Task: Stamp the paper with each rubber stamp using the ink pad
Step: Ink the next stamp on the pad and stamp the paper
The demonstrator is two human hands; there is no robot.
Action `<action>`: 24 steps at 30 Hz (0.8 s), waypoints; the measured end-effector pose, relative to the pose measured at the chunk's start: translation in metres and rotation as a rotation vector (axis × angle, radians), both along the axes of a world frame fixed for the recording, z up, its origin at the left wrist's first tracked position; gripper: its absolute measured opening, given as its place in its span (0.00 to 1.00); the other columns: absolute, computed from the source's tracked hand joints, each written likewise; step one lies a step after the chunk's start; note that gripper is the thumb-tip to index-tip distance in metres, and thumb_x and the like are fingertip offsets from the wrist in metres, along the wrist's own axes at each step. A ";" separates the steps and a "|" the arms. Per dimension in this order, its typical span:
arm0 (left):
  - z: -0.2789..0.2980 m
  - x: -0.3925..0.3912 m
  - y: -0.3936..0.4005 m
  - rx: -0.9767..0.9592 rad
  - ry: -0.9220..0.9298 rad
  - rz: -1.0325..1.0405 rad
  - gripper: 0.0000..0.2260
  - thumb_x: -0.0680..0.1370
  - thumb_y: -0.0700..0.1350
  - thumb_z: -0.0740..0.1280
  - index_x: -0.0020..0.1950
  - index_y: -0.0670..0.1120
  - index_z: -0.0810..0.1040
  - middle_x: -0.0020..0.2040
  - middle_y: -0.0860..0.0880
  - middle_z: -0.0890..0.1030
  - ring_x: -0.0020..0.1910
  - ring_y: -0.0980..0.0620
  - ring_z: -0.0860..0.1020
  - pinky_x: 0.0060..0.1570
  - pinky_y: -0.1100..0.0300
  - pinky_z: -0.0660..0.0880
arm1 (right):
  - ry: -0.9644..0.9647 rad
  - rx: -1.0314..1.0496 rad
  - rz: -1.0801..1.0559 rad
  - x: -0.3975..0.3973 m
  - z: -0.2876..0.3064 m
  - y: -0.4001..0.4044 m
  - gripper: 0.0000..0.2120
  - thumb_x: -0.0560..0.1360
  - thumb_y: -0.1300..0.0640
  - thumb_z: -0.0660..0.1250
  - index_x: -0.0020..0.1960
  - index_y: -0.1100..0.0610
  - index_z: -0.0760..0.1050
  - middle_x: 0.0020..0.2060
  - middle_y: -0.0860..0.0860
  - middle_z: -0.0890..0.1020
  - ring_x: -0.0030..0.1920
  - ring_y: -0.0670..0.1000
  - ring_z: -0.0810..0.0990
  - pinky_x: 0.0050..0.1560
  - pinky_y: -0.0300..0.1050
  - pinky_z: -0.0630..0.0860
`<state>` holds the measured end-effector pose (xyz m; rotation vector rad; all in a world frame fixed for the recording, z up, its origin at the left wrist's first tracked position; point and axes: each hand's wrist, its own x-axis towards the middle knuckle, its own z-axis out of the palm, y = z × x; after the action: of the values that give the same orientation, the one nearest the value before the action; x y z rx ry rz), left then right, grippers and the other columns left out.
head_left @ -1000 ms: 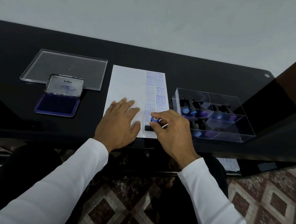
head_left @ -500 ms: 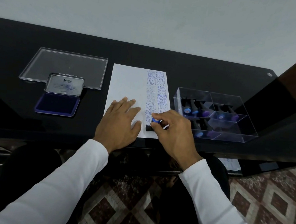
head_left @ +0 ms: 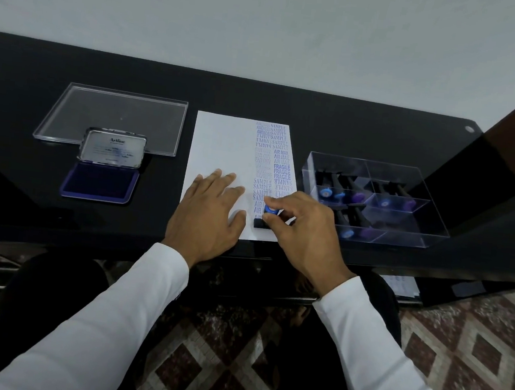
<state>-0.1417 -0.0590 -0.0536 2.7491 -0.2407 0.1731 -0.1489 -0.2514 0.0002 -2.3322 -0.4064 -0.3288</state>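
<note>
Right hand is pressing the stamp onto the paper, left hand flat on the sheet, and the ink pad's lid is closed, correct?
Not quite: the ink pad lies open, its lid raised, as the head view shows. The right hand does hold the stamp on the paper, left hand flat.

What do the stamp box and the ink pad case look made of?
Stamp box: clear, glossy rigid plastic, probably acrylic; the stamps show through its walls and dividers. Ink pad case: the lid looks like shiny metal, maybe tin, with reflective rounded edges.
</note>
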 end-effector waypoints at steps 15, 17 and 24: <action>-0.001 0.000 0.000 -0.003 -0.020 -0.003 0.24 0.81 0.58 0.58 0.75 0.51 0.71 0.79 0.49 0.65 0.81 0.47 0.58 0.80 0.47 0.51 | -0.011 0.016 0.005 0.001 -0.002 0.000 0.09 0.70 0.61 0.77 0.50 0.56 0.85 0.42 0.48 0.83 0.35 0.46 0.79 0.44 0.34 0.75; -0.001 0.000 0.000 -0.003 -0.020 -0.003 0.24 0.81 0.58 0.57 0.75 0.51 0.71 0.79 0.49 0.65 0.80 0.47 0.58 0.80 0.47 0.52 | -0.006 0.023 0.004 0.001 -0.001 0.000 0.10 0.71 0.61 0.77 0.52 0.56 0.85 0.43 0.48 0.83 0.36 0.45 0.79 0.45 0.35 0.75; -0.001 -0.001 0.000 -0.004 -0.021 -0.003 0.24 0.81 0.58 0.57 0.75 0.51 0.71 0.79 0.49 0.66 0.80 0.47 0.58 0.80 0.48 0.51 | -0.001 0.006 0.009 -0.001 0.000 -0.001 0.10 0.70 0.61 0.77 0.51 0.56 0.85 0.42 0.48 0.83 0.36 0.46 0.79 0.45 0.34 0.76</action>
<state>-0.1425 -0.0589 -0.0551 2.7439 -0.2503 0.2009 -0.1499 -0.2523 0.0005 -2.3236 -0.4161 -0.3259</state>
